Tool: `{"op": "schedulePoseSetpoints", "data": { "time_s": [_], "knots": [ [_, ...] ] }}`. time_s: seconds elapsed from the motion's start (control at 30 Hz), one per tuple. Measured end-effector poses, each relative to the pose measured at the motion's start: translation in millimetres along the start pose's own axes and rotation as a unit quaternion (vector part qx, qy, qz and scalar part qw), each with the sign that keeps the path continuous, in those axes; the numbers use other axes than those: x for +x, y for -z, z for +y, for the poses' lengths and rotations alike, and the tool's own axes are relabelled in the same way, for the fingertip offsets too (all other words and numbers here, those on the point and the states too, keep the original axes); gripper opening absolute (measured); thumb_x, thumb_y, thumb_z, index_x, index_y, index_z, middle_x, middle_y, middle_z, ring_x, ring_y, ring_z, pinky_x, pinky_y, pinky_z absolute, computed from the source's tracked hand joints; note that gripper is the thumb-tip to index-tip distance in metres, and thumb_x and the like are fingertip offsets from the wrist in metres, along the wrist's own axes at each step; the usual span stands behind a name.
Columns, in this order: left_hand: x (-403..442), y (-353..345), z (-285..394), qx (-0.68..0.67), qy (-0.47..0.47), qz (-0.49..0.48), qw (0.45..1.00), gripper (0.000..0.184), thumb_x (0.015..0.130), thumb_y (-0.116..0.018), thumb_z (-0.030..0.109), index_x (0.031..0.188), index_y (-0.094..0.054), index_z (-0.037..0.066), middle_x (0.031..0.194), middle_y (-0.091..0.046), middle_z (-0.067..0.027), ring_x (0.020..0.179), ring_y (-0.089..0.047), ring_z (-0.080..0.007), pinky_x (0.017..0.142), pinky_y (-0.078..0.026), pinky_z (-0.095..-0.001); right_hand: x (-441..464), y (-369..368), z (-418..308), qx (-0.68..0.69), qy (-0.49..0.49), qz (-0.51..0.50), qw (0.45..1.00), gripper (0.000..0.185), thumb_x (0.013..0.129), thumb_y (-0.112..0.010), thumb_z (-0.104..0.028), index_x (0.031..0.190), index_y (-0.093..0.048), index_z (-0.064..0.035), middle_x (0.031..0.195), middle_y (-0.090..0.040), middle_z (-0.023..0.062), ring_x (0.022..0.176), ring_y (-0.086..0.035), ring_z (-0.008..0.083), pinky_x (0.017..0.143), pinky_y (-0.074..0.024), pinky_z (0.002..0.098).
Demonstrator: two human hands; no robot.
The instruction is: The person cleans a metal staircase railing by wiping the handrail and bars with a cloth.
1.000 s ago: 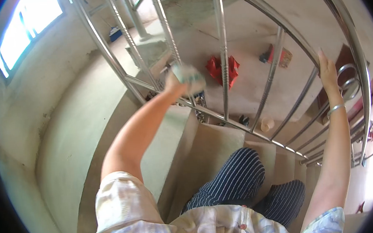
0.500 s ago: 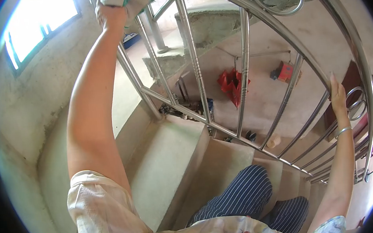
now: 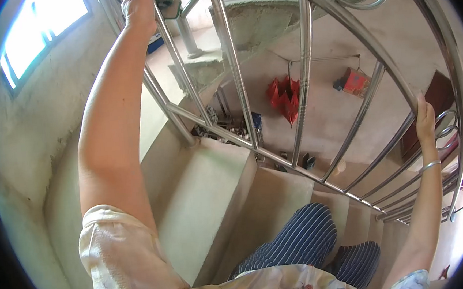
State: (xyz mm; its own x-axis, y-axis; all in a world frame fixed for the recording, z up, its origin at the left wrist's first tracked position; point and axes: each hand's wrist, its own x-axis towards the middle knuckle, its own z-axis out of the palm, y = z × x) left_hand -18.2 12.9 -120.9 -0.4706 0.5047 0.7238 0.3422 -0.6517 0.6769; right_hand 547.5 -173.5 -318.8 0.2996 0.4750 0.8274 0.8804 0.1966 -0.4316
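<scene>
At the top left, my left hand (image 3: 139, 12) is closed on a pale cloth with dark green edging (image 3: 170, 8), against an upright of the metal stair railing (image 3: 232, 53). The frame's top edge cuts off part of the hand and cloth. Far to the right, my right hand (image 3: 425, 119), with a bangle (image 3: 430, 166) on its wrist, grips the railing's curved inner rail. Its fingertips lie along the tube, and part of the grip is hidden behind the hand.
Concrete steps (image 3: 203, 195) descend to the right beneath me. A rough wall (image 3: 37, 136) and a bright window (image 3: 41, 34) are at left. Beyond the railing, a red bag (image 3: 284, 99) and a red box (image 3: 356, 82) show below, with dark shoes (image 3: 309, 161) on the floor.
My left hand and the cloth have shifted up, partly out of the frame. My right hand stays on the rail, appearing slightly lower and farther right as the view shifts a little.
</scene>
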Motion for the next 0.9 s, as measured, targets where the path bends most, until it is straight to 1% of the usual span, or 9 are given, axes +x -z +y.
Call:
{"op": "schedulePoseSetpoints", "data": {
  "time_s": [0.13,0.23,0.47,0.53,0.57,0.63,0.8,0.83,0.9],
  "knots": [
    [-32.9,-9.6,-10.7,-0.044,-0.001,0.025,0.999,0.043,0.08,-0.055,0.039,0.095,-0.054,-0.001,0.095,-0.057,-0.0138,0.081,-0.056,-0.0224,0.067,-0.043,-0.0345,3.3,5.2,2.5,-0.003,0.007,-0.041,0.999,0.045,0.09,-0.038,-0.035,0.081,-0.05,0.0075,0.056,-0.035,0.0109,0.054,-0.034,0.015,0.053,-0.0331,0.0319],
    [-101.4,6.7,-57.1,0.087,-0.01,0.025,0.996,0.049,0.082,-0.051,0.042,0.101,-0.049,-0.003,0.093,-0.055,-0.0144,0.08,-0.053,-0.0218,0.069,-0.042,-0.0352,2.1,0.0,2.1,-0.007,0.04,0.005,0.999,0.044,0.09,-0.038,-0.035,0.084,-0.05,0.0068,0.057,-0.036,0.0104,0.055,-0.034,0.0144,0.054,-0.0344,0.0306],
    [-254.7,75.4,-155.3,0.248,-0.018,-0.152,0.957,0.034,0.081,-0.051,0.01,0.111,-0.046,-0.003,0.097,-0.052,-0.013,0.093,-0.051,-0.0249,0.082,-0.04,-0.0357,8.2,8.3,17.8,-0.037,-0.041,-0.078,0.995,0.044,0.091,-0.036,-0.033,0.099,-0.051,0.0086,0.064,-0.044,0.0063,0.062,-0.039,0.0133,0.062,-0.0367,0.026],
    [-239.5,93.8,-161.6,0.236,-0.003,-0.187,0.954,0.042,0.073,-0.054,0.002,0.114,-0.047,0.001,0.094,-0.052,-0.0155,0.093,-0.051,-0.0301,0.082,-0.04,-0.0369,5.0,1.7,17.4,0.019,0.018,-0.039,0.999,0.044,0.092,-0.036,-0.031,0.11,-0.048,0.0069,0.077,-0.056,0.009,0.073,-0.05,0.0142,0.072,-0.039,0.0253],
    [-220.0,95.3,-153.4,0.253,-0.033,-0.157,0.954,0.045,0.071,-0.055,0.0,0.115,-0.047,0.004,0.096,-0.052,-0.0164,0.094,-0.051,-0.0313,0.082,-0.041,-0.0363,13.7,13.5,26.8,-0.022,-0.089,-0.165,0.982,0.045,0.091,-0.035,-0.032,0.116,-0.046,0.0039,0.101,-0.059,0.0156,0.095,-0.054,0.0173,0.084,-0.037,0.0259],
    [-184.1,93.8,-124.9,0.299,-0.138,-0.091,0.94,0.051,0.068,-0.056,-0.003,0.116,-0.047,0.008,0.102,-0.052,-0.0178,0.097,-0.05,-0.0333,0.082,-0.042,-0.0362,10.3,8.6,28.7,-0.015,-0.052,-0.123,0.991,0.045,0.091,-0.035,-0.032,0.115,-0.047,0.0036,0.101,-0.059,0.0152,0.096,-0.054,0.0172,0.085,-0.0368,0.026],
    [-166.7,112.9,-176.4,0.586,-0.307,-0.274,0.698,0.044,0.067,-0.055,0.005,0.11,-0.052,0.013,0.115,-0.047,-0.0084,0.115,-0.036,-0.0284,0.096,-0.03,-0.0373,12.0,7.3,37.6,0.002,-0.032,-0.095,0.995,0.046,0.091,-0.035,-0.035,0.115,-0.047,0.0033,0.073,-0.045,0.0053,0.071,-0.042,0.0126,0.069,-0.0356,0.0239],
    [-183.2,100.2,-154.5,0.512,-0.225,-0.305,0.771,0.043,0.066,-0.054,0.003,0.108,-0.054,0.012,0.118,-0.045,-0.0083,0.121,-0.029,-0.027,0.101,-0.023,-0.0373,11.8,6.3,38.2,0.005,-0.036,-0.097,0.995,0.047,0.091,-0.035,-0.035,0.115,-0.047,0.0033,0.068,-0.043,0.0034,0.066,-0.039,0.0117,0.066,-0.0354,0.0234],
    [-212.8,88.4,-154.5,0.499,-0.204,-0.3,0.787,0.048,0.063,-0.053,-0.001,0.111,-0.052,0.007,0.122,-0.044,-0.0081,0.121,-0.03,-0.0278,0.101,-0.023,-0.0367,9.1,6.1,35.5,-0.001,-0.017,-0.072,0.997,0.047,0.091,-0.036,-0.035,0.117,-0.046,0.0024,0.068,-0.043,0.0037,0.066,-0.04,0.0116,0.066,-0.0356,0.0233]
  ]
}}
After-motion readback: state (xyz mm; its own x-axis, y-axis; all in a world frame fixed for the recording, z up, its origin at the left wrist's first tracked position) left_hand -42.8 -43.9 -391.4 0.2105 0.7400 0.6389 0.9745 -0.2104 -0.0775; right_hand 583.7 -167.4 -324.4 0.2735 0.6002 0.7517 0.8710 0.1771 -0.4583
